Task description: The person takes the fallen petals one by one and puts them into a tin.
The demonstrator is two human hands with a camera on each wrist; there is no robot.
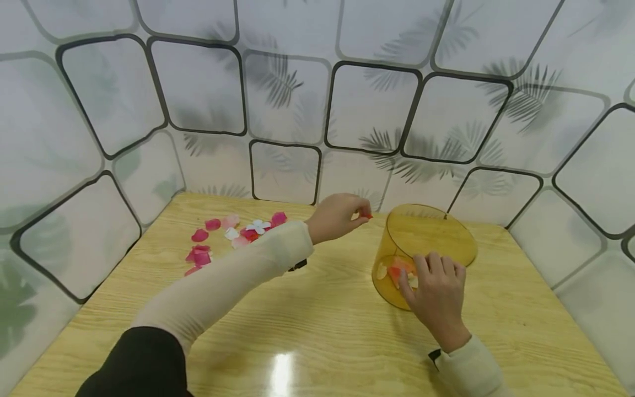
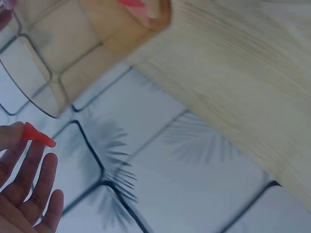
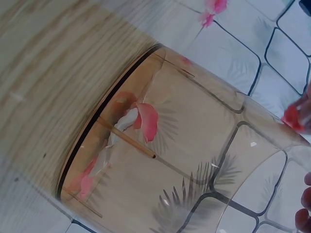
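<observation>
Between thumb and index finger my left hand (image 1: 339, 218) pinches a small orange-red petal (image 2: 36, 135). That hand is just left of the rim of a clear amber cylinder (image 1: 382, 251), which stands on the table. At the cylinder's near side, my right hand (image 1: 439, 295) holds it, fingers bent at the rim and thumb along the wall. Fingertips (image 3: 303, 216) of this hand show past the rim in the right wrist view. Inside, orange-pink petals (image 3: 147, 121) and white ones (image 3: 127, 119) lie at the bottom, seen through the tinted wall.
Loose magenta petals (image 1: 200, 256) and pink petals (image 1: 230, 221) are scattered on the left of the wooden table (image 1: 317, 309), along with a white flower (image 1: 258, 226). A patterned white curtain (image 1: 285, 110) surrounds the table's back and sides.
</observation>
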